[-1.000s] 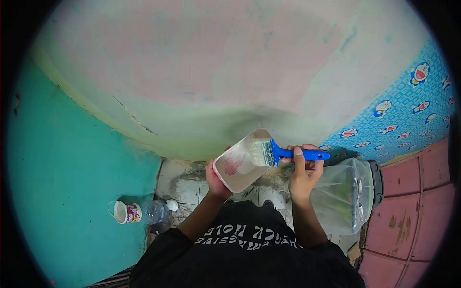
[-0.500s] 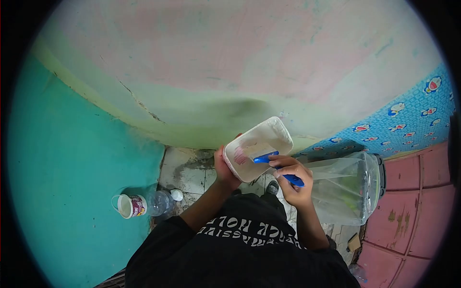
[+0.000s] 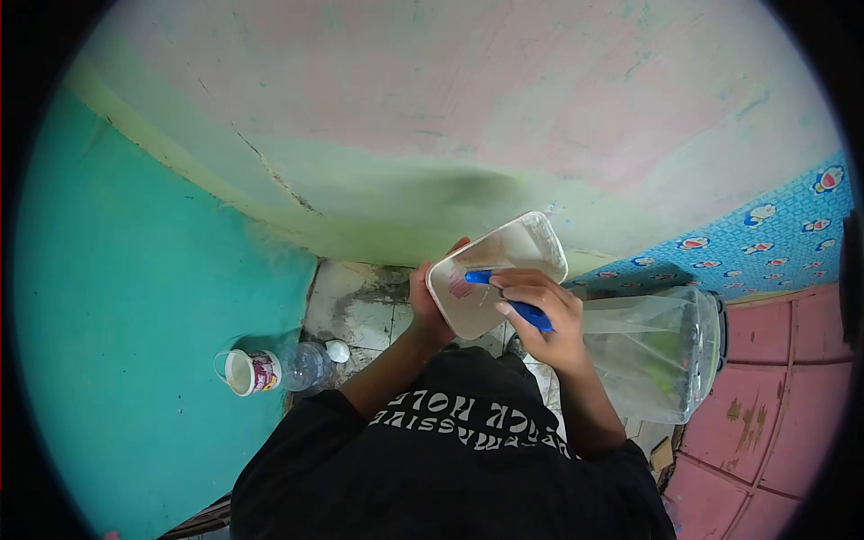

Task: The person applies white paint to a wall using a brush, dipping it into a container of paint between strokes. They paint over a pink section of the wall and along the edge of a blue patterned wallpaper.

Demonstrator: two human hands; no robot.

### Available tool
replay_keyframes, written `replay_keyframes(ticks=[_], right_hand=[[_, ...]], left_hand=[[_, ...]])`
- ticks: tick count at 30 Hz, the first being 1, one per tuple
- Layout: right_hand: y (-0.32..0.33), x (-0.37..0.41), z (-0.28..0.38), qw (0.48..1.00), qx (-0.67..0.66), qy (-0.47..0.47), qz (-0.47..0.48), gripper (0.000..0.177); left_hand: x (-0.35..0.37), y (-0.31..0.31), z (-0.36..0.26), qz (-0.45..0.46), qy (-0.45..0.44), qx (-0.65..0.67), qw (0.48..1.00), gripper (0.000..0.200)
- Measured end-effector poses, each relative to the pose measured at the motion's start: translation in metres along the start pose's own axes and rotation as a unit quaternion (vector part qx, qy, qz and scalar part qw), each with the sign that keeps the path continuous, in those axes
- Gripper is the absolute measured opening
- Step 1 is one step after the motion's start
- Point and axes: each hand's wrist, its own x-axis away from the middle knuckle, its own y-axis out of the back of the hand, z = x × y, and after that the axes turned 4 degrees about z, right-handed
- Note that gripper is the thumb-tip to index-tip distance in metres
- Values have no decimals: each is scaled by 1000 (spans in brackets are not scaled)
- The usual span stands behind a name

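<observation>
A white rectangular tub is tilted in front of me, with reddish streaks on its inner surface. My left hand grips its left side, fingers behind the rim. In my right hand is a tool with a blue handle and a blue head; the head is inside the tub, near the streaks. Whether the head touches the tub's surface I cannot tell. My right fingers hide part of the tool and the tub's right rim.
Ahead rises a pink and pale green wall. At left, a small white bucket and a clear plastic bottle stand by the teal wall. A large translucent plastic container is at right, beside pink panels.
The tub has moved slightly right and up in view with my left hand. The blue tool head has shifted up and left, and the tool now lies at a different angle.
</observation>
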Motion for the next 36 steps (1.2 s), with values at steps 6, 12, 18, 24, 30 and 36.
replay_keyframes(ticks=[6, 12, 18, 24, 30, 36], right_hand=[[-2, -10, -6, 994, 59, -87, -6, 18], [-11, -5, 2, 961, -49, -158, -220, 12], [-20, -3, -3, 927, -57, -210, -304, 23], [-32, -5, 1, 904, -82, -243, -343, 26], [-41, 11, -15, 928, -50, -215, -301, 27], [-46, 18, -10, 950, 43, -181, -251, 31]], left_hand=[[0, 7, -7, -24, 0, -18, 1000, 75], [-1, 3, -9, -32, -9, 8, 999, 77], [-1, 6, -8, -11, -28, 5, 1000, 79], [0, -3, -6, -23, -55, -19, 998, 80], [1, 2, -5, -19, -75, -40, 996, 83], [2, 4, -1, 4, -90, -79, 993, 85]])
